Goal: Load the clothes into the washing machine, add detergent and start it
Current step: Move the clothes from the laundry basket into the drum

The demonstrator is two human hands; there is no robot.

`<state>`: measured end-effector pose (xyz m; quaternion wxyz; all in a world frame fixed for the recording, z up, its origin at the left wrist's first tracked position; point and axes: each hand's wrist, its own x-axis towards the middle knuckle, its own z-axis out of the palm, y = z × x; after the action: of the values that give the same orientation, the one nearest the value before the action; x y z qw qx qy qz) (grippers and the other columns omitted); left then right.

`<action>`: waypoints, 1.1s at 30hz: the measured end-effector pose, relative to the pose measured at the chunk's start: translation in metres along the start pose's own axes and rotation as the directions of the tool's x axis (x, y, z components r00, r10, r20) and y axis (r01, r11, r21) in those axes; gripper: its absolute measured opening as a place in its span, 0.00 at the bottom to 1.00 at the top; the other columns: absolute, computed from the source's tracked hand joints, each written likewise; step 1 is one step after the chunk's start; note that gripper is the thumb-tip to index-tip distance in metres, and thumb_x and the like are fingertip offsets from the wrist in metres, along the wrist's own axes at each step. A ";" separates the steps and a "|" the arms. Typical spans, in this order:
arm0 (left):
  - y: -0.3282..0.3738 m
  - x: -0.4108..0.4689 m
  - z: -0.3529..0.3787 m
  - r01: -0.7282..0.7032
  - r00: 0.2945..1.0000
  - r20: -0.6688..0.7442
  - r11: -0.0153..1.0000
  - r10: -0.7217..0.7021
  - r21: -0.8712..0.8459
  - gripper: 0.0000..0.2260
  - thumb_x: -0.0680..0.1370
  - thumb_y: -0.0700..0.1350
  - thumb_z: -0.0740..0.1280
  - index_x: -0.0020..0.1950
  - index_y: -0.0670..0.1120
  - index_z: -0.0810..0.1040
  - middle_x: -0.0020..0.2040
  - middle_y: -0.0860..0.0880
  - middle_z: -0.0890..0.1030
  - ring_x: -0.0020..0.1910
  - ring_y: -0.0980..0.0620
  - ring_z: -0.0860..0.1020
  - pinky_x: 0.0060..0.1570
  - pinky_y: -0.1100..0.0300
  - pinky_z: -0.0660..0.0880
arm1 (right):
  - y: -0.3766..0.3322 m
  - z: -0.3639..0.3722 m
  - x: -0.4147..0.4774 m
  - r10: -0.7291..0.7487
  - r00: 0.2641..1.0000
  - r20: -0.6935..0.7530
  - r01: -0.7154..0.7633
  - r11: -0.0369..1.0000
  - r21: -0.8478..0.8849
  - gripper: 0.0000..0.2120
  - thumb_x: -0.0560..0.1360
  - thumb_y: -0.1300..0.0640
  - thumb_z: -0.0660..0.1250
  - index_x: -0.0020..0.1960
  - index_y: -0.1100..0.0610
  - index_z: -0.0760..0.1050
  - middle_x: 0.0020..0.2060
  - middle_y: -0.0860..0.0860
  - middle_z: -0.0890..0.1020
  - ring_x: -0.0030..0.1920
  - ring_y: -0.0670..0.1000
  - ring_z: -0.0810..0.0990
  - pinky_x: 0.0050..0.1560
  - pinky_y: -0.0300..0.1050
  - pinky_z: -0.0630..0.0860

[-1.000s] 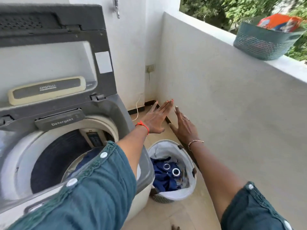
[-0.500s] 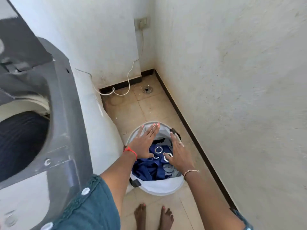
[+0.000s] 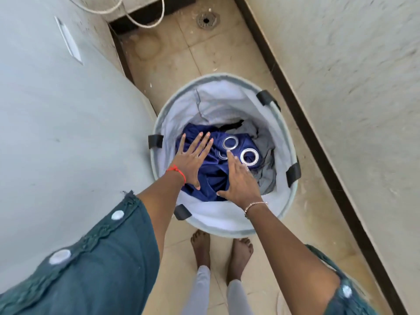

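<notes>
2 hands are held out, palms down. On the left we see the white side of the washing machine [image 3: 56,133]. Next, the left hand [image 3: 189,164] is spread over a blue curtain [image 3: 211,171], fingers straight and a little apart. The right hand [image 3: 238,183] is flat too, fingers straight and close together, near 2 silver rings [image 3: 242,156]. The curtain lies in the white laundry basket [image 3: 229,96], just beside the machine.
</notes>
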<state>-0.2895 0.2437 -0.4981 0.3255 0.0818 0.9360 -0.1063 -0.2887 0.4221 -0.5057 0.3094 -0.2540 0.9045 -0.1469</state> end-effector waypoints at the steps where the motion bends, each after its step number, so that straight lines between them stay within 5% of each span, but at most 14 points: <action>1: 0.000 0.006 0.006 0.007 1.000 0.006 1.000 -0.007 0.028 0.65 0.59 0.66 0.74 0.74 0.42 0.31 0.76 0.44 0.33 0.75 0.44 0.34 0.64 0.36 0.30 | 0.000 0.008 0.007 -0.003 1.000 -0.006 0.003 1.000 -0.017 0.54 0.69 0.43 0.70 0.74 0.60 0.32 0.76 0.54 0.46 0.76 0.51 0.45 0.75 0.46 0.47; 9: 0.007 0.040 0.060 0.013 0.997 0.067 0.990 -0.023 0.139 0.69 0.53 0.69 0.75 0.70 0.48 0.25 0.75 0.42 0.31 0.73 0.37 0.33 0.63 0.29 0.35 | 0.001 0.060 0.047 0.083 0.996 0.035 -0.076 0.983 -0.168 0.64 0.61 0.37 0.74 0.73 0.57 0.29 0.76 0.57 0.41 0.76 0.55 0.42 0.73 0.59 0.42; 15: 0.020 0.057 0.101 0.047 0.997 0.058 0.995 -0.052 0.085 0.66 0.55 0.69 0.73 0.74 0.50 0.30 0.75 0.41 0.33 0.72 0.33 0.34 0.59 0.24 0.37 | 0.005 0.099 0.064 0.121 0.990 0.078 -0.102 0.971 -0.215 0.64 0.61 0.36 0.73 0.70 0.56 0.25 0.75 0.59 0.38 0.76 0.58 0.39 0.71 0.67 0.41; 18: 0.023 0.070 0.118 0.026 1.000 0.017 1.000 -0.026 0.002 0.60 0.62 0.64 0.74 0.75 0.50 0.32 0.76 0.43 0.35 0.73 0.34 0.36 0.61 0.25 0.42 | 0.009 0.116 0.069 0.136 0.989 0.049 -0.123 0.970 -0.212 0.59 0.67 0.40 0.70 0.68 0.56 0.22 0.75 0.59 0.41 0.76 0.58 0.43 0.69 0.70 0.45; 23: 0.030 0.084 0.142 0.011 0.998 -0.054 0.999 -0.013 -0.048 0.42 0.76 0.43 0.64 0.75 0.45 0.32 0.76 0.42 0.36 0.74 0.35 0.38 0.68 0.34 0.52 | 0.013 0.130 0.080 0.131 0.991 -0.012 -0.129 0.957 -0.259 0.36 0.78 0.62 0.55 0.73 0.60 0.30 0.75 0.62 0.48 0.76 0.59 0.48 0.67 0.73 0.50; 25: 0.035 0.086 0.151 0.007 0.992 -0.127 1.000 -0.008 -0.009 0.31 0.79 0.37 0.55 0.76 0.42 0.39 0.77 0.40 0.43 0.74 0.34 0.44 0.68 0.37 0.58 | 0.013 0.130 0.084 0.130 0.992 -0.008 -0.127 0.958 -0.259 0.32 0.79 0.64 0.51 0.73 0.61 0.31 0.75 0.63 0.50 0.75 0.60 0.50 0.66 0.74 0.51; 28: 0.039 0.090 0.161 0.015 0.957 -0.290 0.996 0.011 0.086 0.25 0.76 0.37 0.48 0.72 0.44 0.65 0.71 0.43 0.68 0.68 0.39 0.68 0.54 0.47 0.76 | 0.012 0.132 0.090 0.119 0.993 -0.016 -0.119 0.958 -0.261 0.30 0.80 0.64 0.49 0.74 0.61 0.33 0.74 0.65 0.53 0.74 0.62 0.54 0.65 0.74 0.54; 33: 0.037 0.078 0.155 -0.035 0.928 -0.367 0.994 0.072 0.105 0.24 0.75 0.36 0.46 0.71 0.41 0.61 0.70 0.41 0.70 0.66 0.38 0.71 0.51 0.51 0.79 | 0.004 0.126 0.082 0.093 0.989 -0.111 -0.112 0.977 -0.182 0.29 0.78 0.65 0.51 0.75 0.63 0.42 0.71 0.68 0.60 0.70 0.63 0.64 0.55 0.61 0.76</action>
<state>-0.2502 0.2468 -0.6712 0.1419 0.1414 0.9717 -0.1252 -0.2665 0.3667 -0.6439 0.2447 -0.2270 0.9409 -0.0574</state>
